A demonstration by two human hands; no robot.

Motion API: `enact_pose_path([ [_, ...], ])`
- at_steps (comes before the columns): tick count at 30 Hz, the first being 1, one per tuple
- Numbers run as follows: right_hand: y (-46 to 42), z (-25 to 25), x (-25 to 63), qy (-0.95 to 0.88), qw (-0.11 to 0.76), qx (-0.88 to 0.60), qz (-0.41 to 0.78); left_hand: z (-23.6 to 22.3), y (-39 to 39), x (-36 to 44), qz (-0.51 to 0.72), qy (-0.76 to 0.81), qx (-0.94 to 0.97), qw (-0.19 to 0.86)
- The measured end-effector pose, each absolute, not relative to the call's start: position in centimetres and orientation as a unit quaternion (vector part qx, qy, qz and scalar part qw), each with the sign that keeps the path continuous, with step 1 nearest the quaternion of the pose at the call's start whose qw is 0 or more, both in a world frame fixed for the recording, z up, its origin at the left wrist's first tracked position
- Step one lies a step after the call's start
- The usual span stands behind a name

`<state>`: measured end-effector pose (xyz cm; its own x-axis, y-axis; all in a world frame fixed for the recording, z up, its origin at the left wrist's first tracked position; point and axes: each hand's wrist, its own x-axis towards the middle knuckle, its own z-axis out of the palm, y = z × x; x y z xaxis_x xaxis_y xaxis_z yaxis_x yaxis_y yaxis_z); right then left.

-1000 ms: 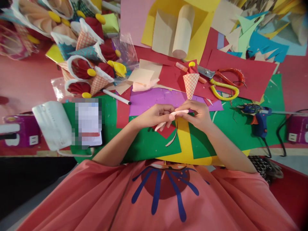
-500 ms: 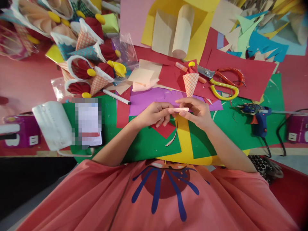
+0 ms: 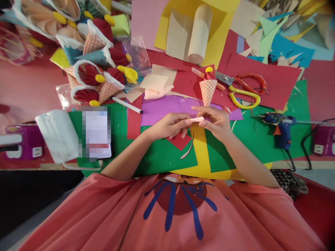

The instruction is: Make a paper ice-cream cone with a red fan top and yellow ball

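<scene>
Bright sheets [image 3: 157, 150] cover much of the bench [image 3: 28, 83], with finished-looking cones [image 3: 104, 93] heaped toward the far left. From my distant seat, I see the left hand [image 3: 170, 126] pinching a small pale pink strip [image 3: 196, 119] between thumb and fingers. Its free end points at the right hand [image 3: 219, 122], whose forefinger stands away from the thumb; I cannot tell whether that grip closes on the tip. The strip is above the bench's near middle, just short of a single checked cone [image 3: 208, 92]. Beyond lie scissors [image 3: 231, 82]; a glue gun [image 3: 284, 130] rests well to the right.

I judge the step to be rolling or folding the strip by finger. As I read it, the next move calls for a steady left pinch and a light right-hand touch at the loose end, so it doesn't spring open.
</scene>
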<state>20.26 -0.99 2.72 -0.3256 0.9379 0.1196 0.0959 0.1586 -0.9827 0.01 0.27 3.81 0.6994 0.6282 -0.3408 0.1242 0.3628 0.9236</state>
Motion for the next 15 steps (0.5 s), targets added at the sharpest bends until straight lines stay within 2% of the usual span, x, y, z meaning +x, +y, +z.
enact_pose_path([
  [10, -1.14, 2.75, 20.23, -0.641, 0.386, -0.444, 0.493, 3.74, 0.24, -0.27, 0.166, 0.358, 0.531, 0.75],
  [15, -1.14, 2.61, 20.17, -0.666, 0.383, -0.403, 0.498, 3.51, 0.2, -0.25, 0.161, 0.351, 0.544, 0.745],
])
